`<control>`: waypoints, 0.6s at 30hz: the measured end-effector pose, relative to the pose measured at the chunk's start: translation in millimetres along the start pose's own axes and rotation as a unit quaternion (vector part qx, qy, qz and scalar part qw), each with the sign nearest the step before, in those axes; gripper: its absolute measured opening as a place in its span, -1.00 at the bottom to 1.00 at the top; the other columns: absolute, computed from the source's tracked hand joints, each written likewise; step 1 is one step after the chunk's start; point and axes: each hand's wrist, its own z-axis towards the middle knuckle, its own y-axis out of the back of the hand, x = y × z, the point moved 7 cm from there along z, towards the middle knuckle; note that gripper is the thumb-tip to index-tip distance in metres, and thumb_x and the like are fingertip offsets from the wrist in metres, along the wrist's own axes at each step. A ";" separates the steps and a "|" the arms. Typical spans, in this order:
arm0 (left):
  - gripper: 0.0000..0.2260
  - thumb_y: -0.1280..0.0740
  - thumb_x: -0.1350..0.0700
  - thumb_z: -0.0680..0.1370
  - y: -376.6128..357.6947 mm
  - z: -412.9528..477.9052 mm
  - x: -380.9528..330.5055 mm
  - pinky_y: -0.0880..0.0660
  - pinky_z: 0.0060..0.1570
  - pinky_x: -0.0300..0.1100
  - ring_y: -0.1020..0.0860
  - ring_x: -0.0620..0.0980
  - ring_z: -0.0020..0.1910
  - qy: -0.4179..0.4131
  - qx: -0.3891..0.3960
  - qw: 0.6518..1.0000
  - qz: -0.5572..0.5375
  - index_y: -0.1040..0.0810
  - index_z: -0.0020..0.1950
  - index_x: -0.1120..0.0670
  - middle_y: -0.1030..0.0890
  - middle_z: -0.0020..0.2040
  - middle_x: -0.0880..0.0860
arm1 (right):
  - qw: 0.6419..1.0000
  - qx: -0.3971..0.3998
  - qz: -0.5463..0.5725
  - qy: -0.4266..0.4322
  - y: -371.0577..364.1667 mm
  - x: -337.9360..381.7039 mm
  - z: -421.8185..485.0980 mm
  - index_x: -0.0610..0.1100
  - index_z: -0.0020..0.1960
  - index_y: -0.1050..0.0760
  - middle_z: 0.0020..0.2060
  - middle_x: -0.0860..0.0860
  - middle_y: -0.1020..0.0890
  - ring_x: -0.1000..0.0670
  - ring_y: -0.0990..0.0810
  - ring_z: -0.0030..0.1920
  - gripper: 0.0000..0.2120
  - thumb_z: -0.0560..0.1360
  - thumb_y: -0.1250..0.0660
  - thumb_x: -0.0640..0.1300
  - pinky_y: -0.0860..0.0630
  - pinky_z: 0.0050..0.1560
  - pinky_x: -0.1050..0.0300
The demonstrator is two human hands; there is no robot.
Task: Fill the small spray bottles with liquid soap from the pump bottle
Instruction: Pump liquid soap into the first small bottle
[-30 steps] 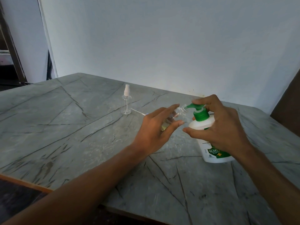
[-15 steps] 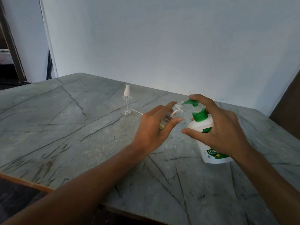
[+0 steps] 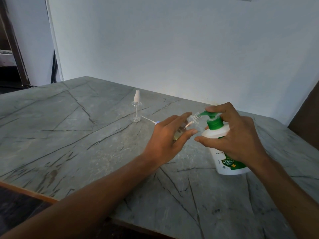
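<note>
**Open spray bottle (image 3: 194,120) held to nozzle of pump bottle (image 3: 224,161)**

The open spray bottle is pinched by the left hand (image 3: 164,142) btw thumb and nearly straight fingers. It is lifted off the desk (image 3: 69,138) and tilted, neck up and to the right. Its bare threaded neck is set right at the nozzle tip of the green pump head (image 3: 209,114); actual contact can't be told. A little yellowish liquid is seen at the bottle's low end, partly hidden by the fingers.

The pump bottle (white body, green collar, green label w/ "99.99%") is stood on the desk at right. It is gripped by the right hand (image 3: 238,140): the index finger is laid over the top of the pump head, the thumb is stretched across the front of the shoulder, and the other fingers are curled behind the collar. How far the pump head is pressed can't be told.

A capped spray bottle (image 3: 136,111), clear w/ white sprayer, is stood upright farther back on the desk, left of both hands and well apart from them. A loose sprayer (image 3: 148,119) w/ thin dip tube is laid flat just right of it, its head end beside the left fingertips. The desk top is grey w/ dark veins; a plain white wall (image 3: 172,49) is seen behind.
</note>
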 end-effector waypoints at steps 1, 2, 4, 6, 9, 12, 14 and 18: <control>-0.58 -0.42 0.02 0.51 0.2 0.0 0.1 -0.50 -0.14 -0.39 -0.57 -0.14 -0.16 0.000 -0.001 1.000 0.000 -0.53 0.29 0.20 -0.66 -0.07 0.06 | 1.000 0.000 0.000 0.001 -0.2 -0.2 0.5 0.29 0.19 -0.29 0.01 0.15 -0.58 0.05 -0.60 -0.09 -0.34 0.17 -0.46 0.32 -0.47 -0.11 0.36; -0.58 -0.42 0.02 0.51 0.9 0.1 0.1 -0.50 -0.13 -0.40 -0.57 -0.14 -0.15 -0.001 -0.002 1.000 0.001 -0.53 0.29 0.20 -0.66 -0.07 0.06 | 1.000 -0.001 0.001 0.004 -0.2 0.3 0.9 0.30 0.20 -0.28 0.01 0.15 -0.58 0.06 -0.61 -0.09 -0.33 0.17 -0.47 0.32 -0.49 -0.11 0.35; -0.57 -0.40 0.00 0.52 2.9 1.6 0.3 -0.48 -0.12 -0.42 -0.57 -0.15 -0.14 0.001 -0.006 1.000 0.000 -0.53 0.30 0.20 -0.65 -0.06 0.06 | 1.000 -0.003 -0.001 0.014 -0.4 1.8 0.3 0.28 0.26 -0.29 0.03 0.14 -0.60 0.06 -0.61 -0.09 -0.30 0.19 -0.50 0.28 -0.55 -0.10 0.30; -0.57 -0.37 -0.02 0.53 4.6 3.3 0.8 -0.48 -0.11 -0.43 -0.57 -0.16 -0.13 0.008 -0.012 1.000 -0.001 -0.52 0.31 0.19 -0.65 -0.04 0.05 | 1.000 -0.001 -0.010 0.019 -1.2 1.8 -0.8 0.23 0.35 -0.30 0.08 0.16 -0.59 0.06 -0.61 -0.09 -0.24 0.22 -0.52 0.25 -0.57 -0.06 0.26; -0.57 -0.36 -0.03 0.53 5.3 4.7 1.5 -0.48 -0.10 -0.44 -0.57 -0.17 -0.11 0.014 -0.018 1.000 0.002 -0.52 0.32 0.19 -0.65 -0.02 0.04 | 1.000 0.007 -0.013 0.014 -2.4 0.3 -1.5 0.25 0.44 -0.23 0.11 0.20 -0.58 0.12 -0.60 -0.06 -0.18 0.26 -0.50 0.24 -0.49 0.00 0.34; -0.58 -0.40 0.01 0.53 5.9 4.7 2.5 -0.47 -0.09 -0.46 -0.57 -0.16 -0.10 0.014 -0.019 1.000 0.007 -0.52 0.31 0.19 -0.65 -0.02 0.05 | 1.000 0.016 -0.013 0.015 -3.9 0.2 -1.7 0.27 0.47 -0.19 0.10 0.22 -0.57 0.15 -0.59 -0.05 -0.16 0.28 -0.49 0.24 -0.47 0.01 0.37; -0.59 -0.40 0.02 0.53 6.4 4.7 2.3 -0.45 -0.09 -0.49 -0.56 -0.17 -0.11 0.016 -0.019 1.000 0.010 -0.52 0.31 0.19 -0.65 -0.03 0.05 | 1.000 0.015 -0.018 0.016 -4.5 0.6 -1.4 0.25 0.46 -0.22 0.12 0.23 -0.54 0.14 -0.57 -0.06 -0.18 0.28 -0.49 0.24 -0.47 0.00 0.35; -0.58 -0.39 -0.01 0.53 6.4 4.9 2.2 -0.43 -0.08 -0.51 -0.55 -0.18 -0.11 0.018 -0.016 1.000 0.016 -0.52 0.32 0.17 -0.65 -0.03 0.04 | 1.000 0.007 -0.017 0.017 -4.3 2.0 1.5 0.15 0.41 -0.30 0.15 0.20 -0.54 0.09 -0.58 -0.07 -0.21 0.25 -0.54 0.19 -0.49 -0.04 0.32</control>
